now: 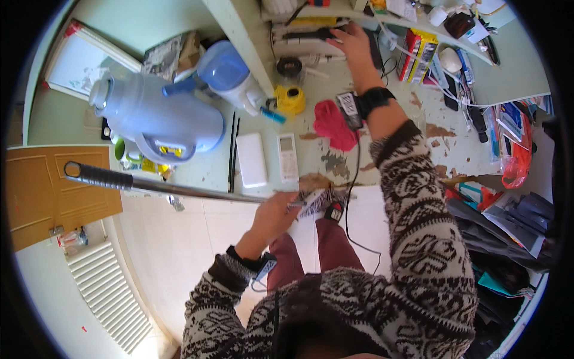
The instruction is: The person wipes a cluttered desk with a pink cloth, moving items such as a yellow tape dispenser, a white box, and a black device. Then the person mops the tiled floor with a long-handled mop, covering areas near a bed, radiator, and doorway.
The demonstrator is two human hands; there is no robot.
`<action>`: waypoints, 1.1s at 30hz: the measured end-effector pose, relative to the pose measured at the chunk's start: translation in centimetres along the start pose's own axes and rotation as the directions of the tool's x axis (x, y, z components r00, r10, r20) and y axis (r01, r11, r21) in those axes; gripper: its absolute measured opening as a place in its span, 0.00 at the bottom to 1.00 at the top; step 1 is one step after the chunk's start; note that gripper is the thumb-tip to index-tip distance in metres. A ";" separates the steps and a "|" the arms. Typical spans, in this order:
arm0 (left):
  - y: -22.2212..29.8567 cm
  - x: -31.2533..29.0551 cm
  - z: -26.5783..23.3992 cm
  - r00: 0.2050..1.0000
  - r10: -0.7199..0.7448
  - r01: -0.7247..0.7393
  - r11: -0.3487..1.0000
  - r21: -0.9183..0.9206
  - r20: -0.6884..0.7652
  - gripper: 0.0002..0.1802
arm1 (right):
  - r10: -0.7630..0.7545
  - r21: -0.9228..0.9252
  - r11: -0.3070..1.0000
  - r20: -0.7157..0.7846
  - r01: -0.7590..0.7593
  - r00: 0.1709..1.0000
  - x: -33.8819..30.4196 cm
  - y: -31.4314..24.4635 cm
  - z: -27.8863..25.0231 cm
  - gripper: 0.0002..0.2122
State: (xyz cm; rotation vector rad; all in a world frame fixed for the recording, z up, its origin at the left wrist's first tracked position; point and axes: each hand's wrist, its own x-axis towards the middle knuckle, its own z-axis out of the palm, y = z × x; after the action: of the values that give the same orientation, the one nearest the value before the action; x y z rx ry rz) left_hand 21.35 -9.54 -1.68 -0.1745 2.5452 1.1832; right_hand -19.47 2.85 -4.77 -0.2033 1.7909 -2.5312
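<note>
My left hand [272,218] is wrapped round a long metal pole [197,190] in front of the shelf edge. At the pole's left end is a black ribbed grip [98,176] with a hanging loop. A dark-and-white striped thing [314,203] shows just beyond my left hand; whether it joins the pole I cannot tell. My right hand [356,51] reaches to the back of the shelf, its fingers closed on the end of a long black object [308,35] whose kind is unclear. Near that hand are a black-lidded jar [290,69] and a yellow roll [290,100].
On the shelf stand a large blue thermos jug [158,113], a blue-and-white pitcher [227,69], a white box [251,160], a white remote control [287,157] and a red cloth [335,125]. A black cable [353,227] hangs from my right wrist. A radiator [110,296] stands lower left.
</note>
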 end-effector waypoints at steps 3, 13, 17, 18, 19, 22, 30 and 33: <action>-0.9 0.9 0.6 0.982 0.075 -0.071 0.997 0.032 -0.174 0.24 | 0.054 -0.508 0.861 0.110 0.010 0.992 -7.1 -1.4 -3.5 0.21; -1.2 9.2 4.3 0.887 0.068 0.035 0.976 0.213 -0.457 0.35 | 0.004 -0.739 0.172 0.662 0.652 0.749 -18.1 2.5 -6.3 0.27; -2.2 9.1 4.5 0.876 0.102 -0.015 0.982 0.186 -0.471 0.34 | -0.075 -0.818 0.135 0.554 0.559 0.829 -12.9 5.9 -3.1 0.25; -2.3 8.8 4.5 0.870 0.096 -0.025 0.988 0.151 -0.484 0.34 | -0.100 -0.842 0.154 0.508 0.517 0.856 -12.5 6.3 -2.5 0.24; -2.3 8.3 4.4 0.873 0.075 -0.025 0.994 0.109 -0.481 0.33 | -0.125 -0.864 0.170 0.457 0.473 0.881 -12.6 6.5 -2.2 0.24; -1.8 7.1 3.8 0.840 0.067 -0.056 0.998 0.037 -0.539 0.33 | -0.181 -0.904 0.153 0.371 0.399 0.911 -15.6 5.9 -2.2 0.24; 0.9 7.3 1.9 0.789 0.095 -0.223 0.965 -0.138 -0.607 0.29 | 0.090 -0.758 0.297 0.627 0.580 0.774 -28.8 2.6 -1.6 0.19; 2.7 9.8 3.5 0.793 0.209 -0.272 0.962 -0.025 -0.573 0.26 | 0.193 -0.672 0.415 0.724 0.613 0.663 -31.6 2.0 -1.6 0.17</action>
State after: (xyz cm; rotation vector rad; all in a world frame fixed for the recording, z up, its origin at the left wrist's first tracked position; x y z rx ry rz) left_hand 12.35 -4.88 -5.15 -0.2669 3.0927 1.5580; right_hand 11.56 6.97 -9.89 -1.3504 2.5035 -0.8487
